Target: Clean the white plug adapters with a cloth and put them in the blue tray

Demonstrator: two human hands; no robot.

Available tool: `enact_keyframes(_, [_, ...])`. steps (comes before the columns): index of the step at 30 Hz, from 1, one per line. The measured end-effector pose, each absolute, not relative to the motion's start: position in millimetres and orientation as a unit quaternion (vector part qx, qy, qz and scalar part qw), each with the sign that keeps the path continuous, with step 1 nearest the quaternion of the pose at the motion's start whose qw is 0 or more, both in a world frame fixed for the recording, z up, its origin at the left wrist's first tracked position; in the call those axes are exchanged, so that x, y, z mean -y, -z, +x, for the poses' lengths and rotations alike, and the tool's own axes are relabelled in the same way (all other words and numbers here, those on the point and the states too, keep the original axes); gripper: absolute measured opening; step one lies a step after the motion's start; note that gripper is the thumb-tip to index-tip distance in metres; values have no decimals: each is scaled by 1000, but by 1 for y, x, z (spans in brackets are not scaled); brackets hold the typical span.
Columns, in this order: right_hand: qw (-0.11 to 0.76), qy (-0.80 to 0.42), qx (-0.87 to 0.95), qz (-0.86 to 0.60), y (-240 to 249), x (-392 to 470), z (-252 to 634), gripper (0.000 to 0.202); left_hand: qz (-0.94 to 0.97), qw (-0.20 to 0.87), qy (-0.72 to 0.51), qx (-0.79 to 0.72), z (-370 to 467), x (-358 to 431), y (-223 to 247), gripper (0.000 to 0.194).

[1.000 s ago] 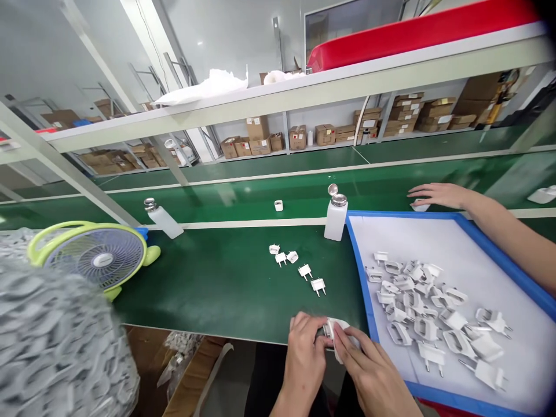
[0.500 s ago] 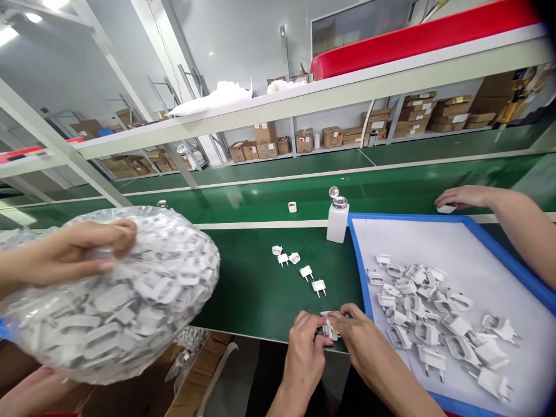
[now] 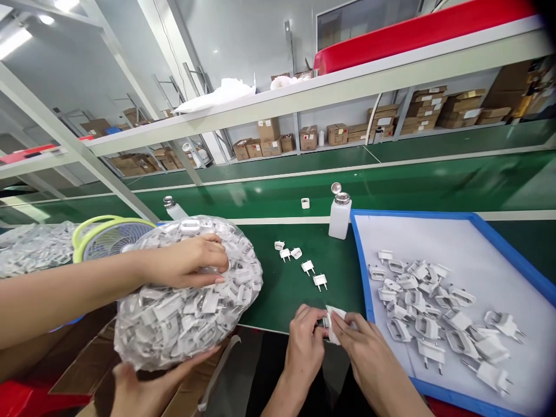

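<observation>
Close to the front edge of the green table, my left hand pinches a small white plug shell between thumb and fingers. My right hand is closed on a folded white cloth, which lies against the shell and covers part of it. Beyond my hands, several loose white two-pin plug shells are scattered on the tabletop. To the right, a blue-rimmed tray with a white lining bears a pile of similar plug shells.
At left, a co-worker's hands hold a bulging clear bag of plug shells above a cardboard box. A white pump bottle stands behind the tray. One white piece sits on the green belt. A yellow-green fan is behind the bag.
The co-worker's bag has moved right, uncovering the fan. Another person's hand at far right has left view. The cloth shows more at the plug shell. The belt piece has shifted right.
</observation>
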State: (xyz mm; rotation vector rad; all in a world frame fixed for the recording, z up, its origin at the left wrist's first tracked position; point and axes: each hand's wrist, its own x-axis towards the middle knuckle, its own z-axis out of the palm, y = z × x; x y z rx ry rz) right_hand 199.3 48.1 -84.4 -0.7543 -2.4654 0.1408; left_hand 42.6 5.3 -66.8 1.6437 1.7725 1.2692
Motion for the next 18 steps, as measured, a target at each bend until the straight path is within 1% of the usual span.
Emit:
enact_keyframes(3, [257,-74,918,-293,72,-65,194,42,586,202,-464,-633,44,-5,67,49])
enact_keyframes(5, [249,-78,919,-297,68,-71,191,41,581,194,-472,-634,45,-4,67,48])
enact_keyframes(9, [261,-45,921,-287,75,-62,193,47,571,189,-480,-639,46,-2,65,48])
enact_keyframes(14, [277,-4,920,-277,87,-31,200,53,564,196,-466,-653,47,-3,66,48])
enact_keyframes(18, [279,-17,916,-289,87,-19,202,57,563,202,-457,-658,46,-4,67,47])
